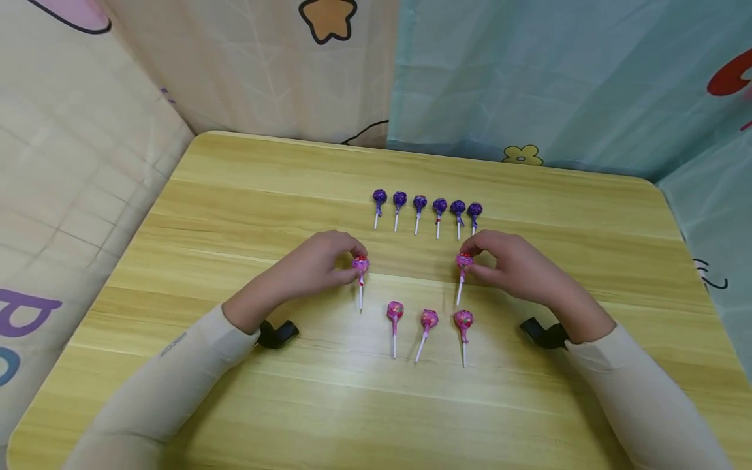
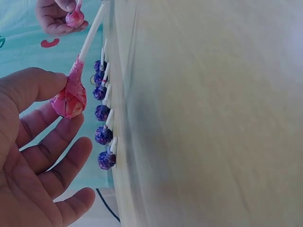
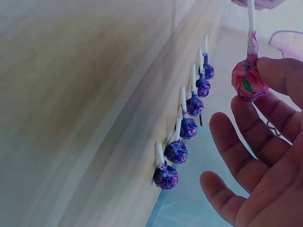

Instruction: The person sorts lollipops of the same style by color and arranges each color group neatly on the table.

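My left hand (image 1: 320, 264) pinches a pink lollipop (image 2: 70, 101) by its wrapped head, between thumb and fingers, its white stick pointing toward me in the head view. A second pink lollipop (image 3: 249, 80) is pinched the same way by my right hand (image 1: 510, 267). Between and nearer than the hands, three more pink lollipops lie on the table: a left one (image 1: 395, 311), a middle one (image 1: 429, 318) and a right one (image 1: 463, 319). Beyond the hands runs a row of several purple lollipops (image 1: 420, 202), sticks toward me; the rightmost stick's end is close to my right fingers.
The wooden table (image 1: 329, 405) has rounded corners. Printed curtains (image 1: 499, 78) hang along its back and sides. Black wrist mounts, one at the left wrist (image 1: 279, 334) and one at the right wrist (image 1: 543, 334), jut inward over the tabletop.
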Tool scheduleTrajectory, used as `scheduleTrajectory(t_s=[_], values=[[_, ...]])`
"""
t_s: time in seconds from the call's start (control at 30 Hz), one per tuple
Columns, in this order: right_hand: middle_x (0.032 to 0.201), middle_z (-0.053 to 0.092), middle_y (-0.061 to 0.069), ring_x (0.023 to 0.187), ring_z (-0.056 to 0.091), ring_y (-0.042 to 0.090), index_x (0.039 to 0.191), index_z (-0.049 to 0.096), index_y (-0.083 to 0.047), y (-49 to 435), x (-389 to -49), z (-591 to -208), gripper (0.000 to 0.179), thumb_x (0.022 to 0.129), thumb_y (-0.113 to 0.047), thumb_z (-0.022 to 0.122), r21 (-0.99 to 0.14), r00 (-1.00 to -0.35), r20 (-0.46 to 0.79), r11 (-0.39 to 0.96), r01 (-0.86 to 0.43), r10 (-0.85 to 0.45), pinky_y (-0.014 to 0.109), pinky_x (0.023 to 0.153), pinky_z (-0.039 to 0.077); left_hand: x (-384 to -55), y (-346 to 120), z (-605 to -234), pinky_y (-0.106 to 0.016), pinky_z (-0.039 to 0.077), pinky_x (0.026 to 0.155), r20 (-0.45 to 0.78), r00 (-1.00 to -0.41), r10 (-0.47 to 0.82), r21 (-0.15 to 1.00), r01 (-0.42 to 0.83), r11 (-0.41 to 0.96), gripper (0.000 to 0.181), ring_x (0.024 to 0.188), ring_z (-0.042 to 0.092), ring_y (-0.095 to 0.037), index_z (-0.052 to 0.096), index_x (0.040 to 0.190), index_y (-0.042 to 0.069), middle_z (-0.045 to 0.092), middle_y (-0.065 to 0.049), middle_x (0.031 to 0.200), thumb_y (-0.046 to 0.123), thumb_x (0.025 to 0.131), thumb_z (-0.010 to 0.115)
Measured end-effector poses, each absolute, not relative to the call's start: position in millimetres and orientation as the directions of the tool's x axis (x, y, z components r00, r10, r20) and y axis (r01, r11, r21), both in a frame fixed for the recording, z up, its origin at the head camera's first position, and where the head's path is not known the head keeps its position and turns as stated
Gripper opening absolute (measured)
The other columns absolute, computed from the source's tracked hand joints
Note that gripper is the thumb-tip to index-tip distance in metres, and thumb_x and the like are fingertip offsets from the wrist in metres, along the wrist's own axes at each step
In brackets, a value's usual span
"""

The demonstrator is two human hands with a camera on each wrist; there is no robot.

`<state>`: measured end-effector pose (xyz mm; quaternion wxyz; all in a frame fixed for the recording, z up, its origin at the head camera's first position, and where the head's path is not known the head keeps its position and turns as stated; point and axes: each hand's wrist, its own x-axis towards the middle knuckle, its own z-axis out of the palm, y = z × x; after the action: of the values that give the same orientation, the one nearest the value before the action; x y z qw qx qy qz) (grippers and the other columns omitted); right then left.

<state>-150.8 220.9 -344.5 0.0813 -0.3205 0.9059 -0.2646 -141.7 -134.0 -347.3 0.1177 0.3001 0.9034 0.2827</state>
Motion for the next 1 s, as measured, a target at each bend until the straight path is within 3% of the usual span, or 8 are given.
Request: scheduleTrajectory(t_s=[0.3, 0.57, 1.0], values=[[0.103, 0.068, 0.003, 0.101, 0.064, 0.021, 0.109, 0.068, -0.009, 214.9, -157.9, -342.7, 0.015, 0.095, -0.014, 0.068, -0.541, -0.785, 0.010, 0.657, -0.525, -0.619, 0.046, 0.087, 0.051, -148.7, -129.6, -348.9, -0.040, 0.048, 0.094, -0.049, -0.809, 0.586, 0.606, 0.442, 0.661, 0.023, 0.106, 0.061, -0.023, 0.070, 0.111, 0.009, 0.068, -0.002, 0.108, 0.015, 0.089, 0.073], [0.102, 0.068, 0.002, 0.100, 0.064, 0.023, 0.107, 0.068, -0.010, 210.6, -163.8, -340.3, 0.014, 0.094, -0.015, 0.069, -0.506, -0.768, 0.034, 0.652, -0.565, -0.639, 0.046, 0.087, 0.050, -156.4, -128.3, -349.1, -0.038, 0.049, 0.090, -0.037, -0.827, 0.560, 0.633, 0.414, 0.654, 0.022, 0.106, 0.061, -0.022, 0.071, 0.110, 0.008, 0.068, -0.003, 0.111, 0.017, 0.090, 0.073], [0.102, 0.068, 0.001, 0.099, 0.063, 0.022, 0.106, 0.069, -0.010, 181.7, -172.1, -343.0, 0.015, 0.095, -0.019, 0.069, -0.525, -0.721, -0.027, 0.623, -0.580, -0.693, 0.041, 0.087, 0.050, -162.5, -123.7, -350.0, -0.039, 0.049, 0.092, -0.034, -0.833, 0.552, 0.621, 0.415, 0.665, 0.025, 0.109, 0.060, -0.022, 0.070, 0.114, 0.007, 0.068, -0.004, 0.116, 0.018, 0.092, 0.071]])
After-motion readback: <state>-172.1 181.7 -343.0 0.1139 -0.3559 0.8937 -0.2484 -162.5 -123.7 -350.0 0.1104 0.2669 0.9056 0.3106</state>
